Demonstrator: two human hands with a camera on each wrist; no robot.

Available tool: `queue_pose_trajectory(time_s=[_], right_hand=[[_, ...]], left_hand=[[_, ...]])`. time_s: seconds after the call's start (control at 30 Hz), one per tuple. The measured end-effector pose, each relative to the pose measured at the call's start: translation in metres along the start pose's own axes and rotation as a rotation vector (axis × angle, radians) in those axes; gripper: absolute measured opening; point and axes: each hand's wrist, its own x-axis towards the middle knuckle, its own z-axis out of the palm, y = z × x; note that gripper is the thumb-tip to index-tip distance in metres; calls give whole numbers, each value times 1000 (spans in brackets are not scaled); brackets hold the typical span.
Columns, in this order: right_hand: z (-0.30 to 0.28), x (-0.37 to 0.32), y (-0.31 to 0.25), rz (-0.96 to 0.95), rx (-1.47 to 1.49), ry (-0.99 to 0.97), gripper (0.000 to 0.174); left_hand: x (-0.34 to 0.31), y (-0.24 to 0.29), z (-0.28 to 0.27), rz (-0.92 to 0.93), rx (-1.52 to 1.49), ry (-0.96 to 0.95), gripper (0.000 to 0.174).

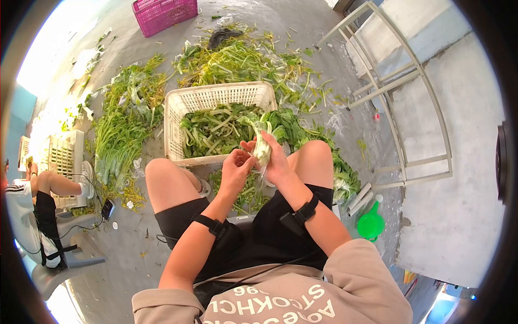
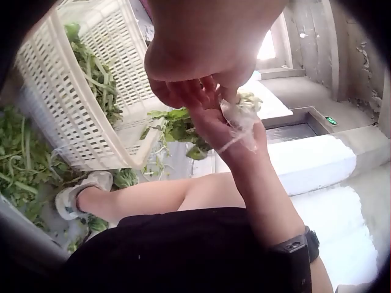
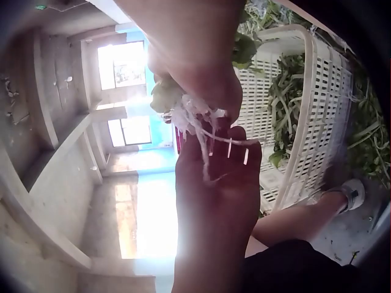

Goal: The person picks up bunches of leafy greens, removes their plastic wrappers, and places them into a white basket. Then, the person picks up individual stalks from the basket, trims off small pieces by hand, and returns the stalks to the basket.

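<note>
My right hand (image 1: 278, 161) grips a bunch of leafy greens (image 1: 262, 147) by its pale stems, its leafy end pointing away from me. Thin clear plastic film (image 2: 242, 119) clings around the stem end and trails over the right palm. With curled fingers my left hand (image 1: 236, 168) pinches at the film beside the stems. A strip of it stretches across the left fingers in the right wrist view. Just beyond both hands stands a cream plastic crate (image 1: 175, 116) with loose greens (image 1: 213, 129) inside.
Heaps of greens (image 1: 121, 129) and yellowed trimmings (image 1: 237, 59) cover the floor around the crate. A magenta crate (image 1: 164, 15) stands far back. To the right are a metal frame (image 1: 402, 102) and a green plastic scoop (image 1: 370, 222). Another person (image 1: 48, 200) sits at left.
</note>
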Motion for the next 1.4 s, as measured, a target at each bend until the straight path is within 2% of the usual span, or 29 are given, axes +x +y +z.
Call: queue_pose_trajectory(time_s=[0.1, 0.17, 0.3, 0.37, 0.47, 0.53, 0.87, 0.97, 1.07, 1.17, 1.23, 1.27, 1.33, 1.4], right_hand=[[-2, 1, -3, 22, -7, -57, 26], [-2, 1, -4, 10, -41, -85, 26], [9, -11, -6, -10, -78, -60, 28], [4, -12, -9, 0, -61, -84, 27], [-6, -4, -14, -44, -150, -103, 18], [-2, -2, -15, -61, 59, -36, 10], [-12, 3, -20, -60, 104, -36, 11], [-10, 2, -18, -9, 79, 23, 10], [-13, 4, -14, -22, 73, 53, 9], [-13, 6, -10, -67, 74, 64, 9], [-11, 6, -7, -188, -52, 167, 11], [-10, 7, -5, -188, -51, 169, 11], [-7, 9, 0, -396, -236, 184, 14], [-6, 10, 2, -434, -313, 219, 14]], left_hand=[[0, 1, 1, 26, -59, -34, 16], [3, -6, -1, 54, -23, -134, 15], [2, -4, -2, 12, -63, -137, 15], [4, -4, -4, 69, -91, -173, 15], [5, -4, -4, 100, -57, -186, 14], [6, -3, -5, 92, -41, -192, 14], [3, 2, -7, 73, 33, -178, 16], [-2, 17, 0, 73, 29, -119, 17], [3, 13, -5, 56, 106, -166, 18], [5, 1, -8, 75, 100, -179, 21], [4, 3, -8, 76, 147, -172, 21], [4, 4, -8, 77, 193, -166, 21], [4, 2, -8, 67, 140, -183, 21], [4, 1, -8, 58, 87, -199, 21]])
